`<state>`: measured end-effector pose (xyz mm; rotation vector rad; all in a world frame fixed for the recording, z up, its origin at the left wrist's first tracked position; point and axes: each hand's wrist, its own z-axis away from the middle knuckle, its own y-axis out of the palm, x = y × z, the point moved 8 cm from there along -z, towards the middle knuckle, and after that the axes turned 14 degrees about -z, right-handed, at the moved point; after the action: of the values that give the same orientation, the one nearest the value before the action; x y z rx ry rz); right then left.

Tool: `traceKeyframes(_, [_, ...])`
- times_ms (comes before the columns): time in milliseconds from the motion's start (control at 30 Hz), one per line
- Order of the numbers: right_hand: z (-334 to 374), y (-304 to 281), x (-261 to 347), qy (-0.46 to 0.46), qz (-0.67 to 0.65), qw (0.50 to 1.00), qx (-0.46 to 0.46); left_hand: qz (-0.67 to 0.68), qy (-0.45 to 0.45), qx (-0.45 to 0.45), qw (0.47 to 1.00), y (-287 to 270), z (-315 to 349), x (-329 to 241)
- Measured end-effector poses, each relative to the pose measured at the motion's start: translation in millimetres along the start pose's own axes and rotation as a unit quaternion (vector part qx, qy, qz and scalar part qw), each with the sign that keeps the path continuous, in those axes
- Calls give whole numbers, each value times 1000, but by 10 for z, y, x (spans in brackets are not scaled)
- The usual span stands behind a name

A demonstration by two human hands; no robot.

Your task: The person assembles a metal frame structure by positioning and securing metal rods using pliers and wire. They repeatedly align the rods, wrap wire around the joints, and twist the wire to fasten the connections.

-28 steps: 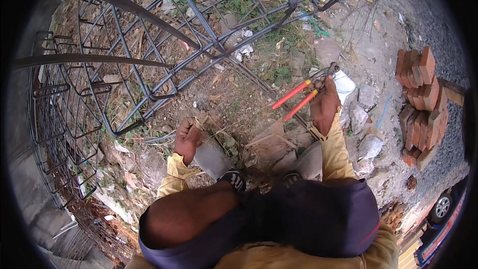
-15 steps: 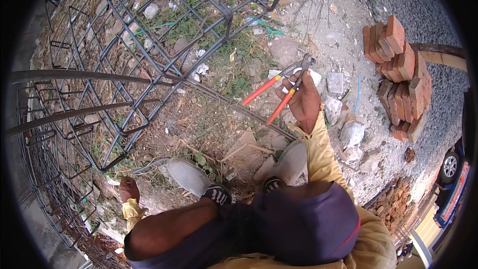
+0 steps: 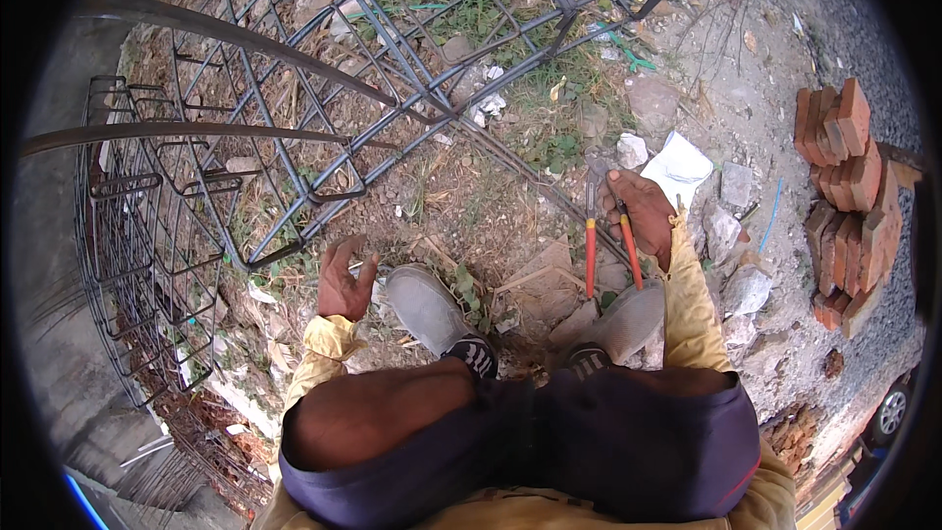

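Note:
A pair of pliers (image 3: 591,250) with red-orange handles is in my right hand (image 3: 643,214), gripped up near the head. Its two handles spread apart and hang toward my feet; the jaws partly blur into the stony ground behind them. My left hand (image 3: 345,280) is raised in front of my left shoe, fingers and thumb apart, with nothing seen in it. Beyond that hand lies a cage of tied steel rebar (image 3: 392,49), its near corner a short way off. A white sheet or bag (image 3: 677,172) lies just past my right hand.
Two thick dark bars (image 3: 226,34) cross the rebar at the left, and more bent-steel frames (image 3: 137,255) stand there. Bricks (image 3: 849,196) are stacked at the right, near grey gravel. Broken stones (image 3: 746,290) lie right of my shoe (image 3: 628,324). Loose rods run toward my feet.
My left hand has come up and inward from the lower left, its fingers opening. The pliers have swung so their handles point down toward me. The whole view has shifted, moving the scene rightward.

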<state>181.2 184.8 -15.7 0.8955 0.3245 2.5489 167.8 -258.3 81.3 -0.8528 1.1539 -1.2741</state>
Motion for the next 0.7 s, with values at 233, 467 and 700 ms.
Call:
traceKeyframes(233, [-17, 151, -9, -253, 485, 832, -92, -94, 154, 158, 971, 707, -380, -1197])
traceKeyframes(467, [-37, 507, -358, -121, 267, 954, 68, -49, 155, 90, 983, 884, -358, -1128])
traceKeyframes(700, [78, 1076, -1018, 47, 178, 972, 148, 121, 158, 134, 971, 747, -333, -1259])
